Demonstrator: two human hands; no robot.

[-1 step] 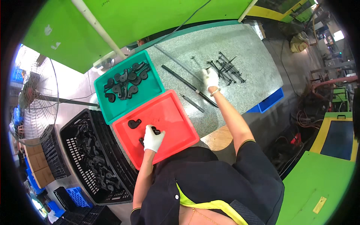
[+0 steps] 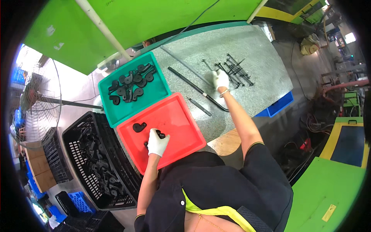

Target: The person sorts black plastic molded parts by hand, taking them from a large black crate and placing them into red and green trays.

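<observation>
Left hand [image 2: 157, 144], lower centre of frame: fingers pinching a black part [image 2: 160, 135] over the red tray [image 2: 176, 118]. Right hand [image 2: 221, 80], upper centre: fingers pressed together, apparently on a thin rod [image 2: 207, 64]; view too small for certainty. Loose rods [image 2: 235, 69] lie just right.

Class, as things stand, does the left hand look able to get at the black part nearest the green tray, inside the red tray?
Probably yes: only bare red tray lies between the left hand and that black part, though the hand seems to hold another piece.
</observation>
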